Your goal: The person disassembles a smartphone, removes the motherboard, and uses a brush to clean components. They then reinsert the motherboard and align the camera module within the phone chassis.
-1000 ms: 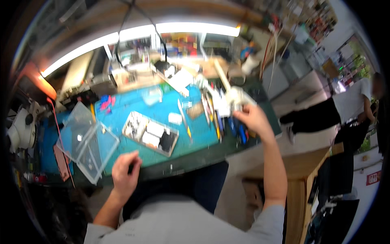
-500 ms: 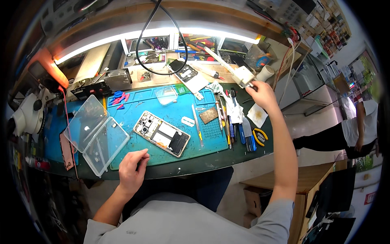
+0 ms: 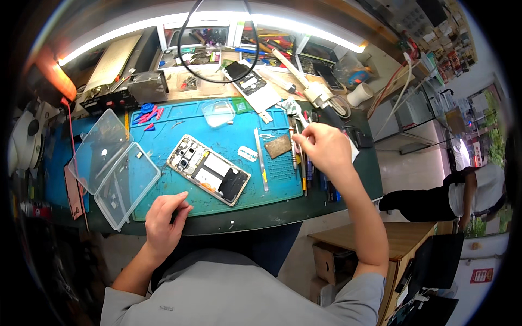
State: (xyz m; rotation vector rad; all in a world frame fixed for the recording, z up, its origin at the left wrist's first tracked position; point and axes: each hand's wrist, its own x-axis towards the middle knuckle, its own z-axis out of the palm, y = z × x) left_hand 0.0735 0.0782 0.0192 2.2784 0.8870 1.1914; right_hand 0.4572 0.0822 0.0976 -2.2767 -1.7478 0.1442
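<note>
Dark green worktop point(image 3: 250, 221) carries everything, with a blue mat point(image 3: 204, 133) spread over much of it. Left of centre lies a clear hinged box point(image 3: 136, 182), its lid folded back; it looks light, thin-walled and likely to slide. The left hand point(image 3: 166, 217) is loosely curled by the mat's front edge, thumb a little apart from the forefinger, nothing visible between them. The right hand point(image 3: 326, 148) bends down over a row of slim tools, thumb near forefinger; I cannot tell whether it pinches one. Angled mid-mat, the phone point(image 3: 209, 170) lies with its insides exposed: probably light and stiff, but fragile, so best held by its long side edges, clear of the board and battery area. The slim tools point(image 3: 294, 157) should be light and rigid, with the middle of the shaft the surest hold. Smallest, the slotted blade point(image 3: 248, 153) looks thin and sharp.
</note>
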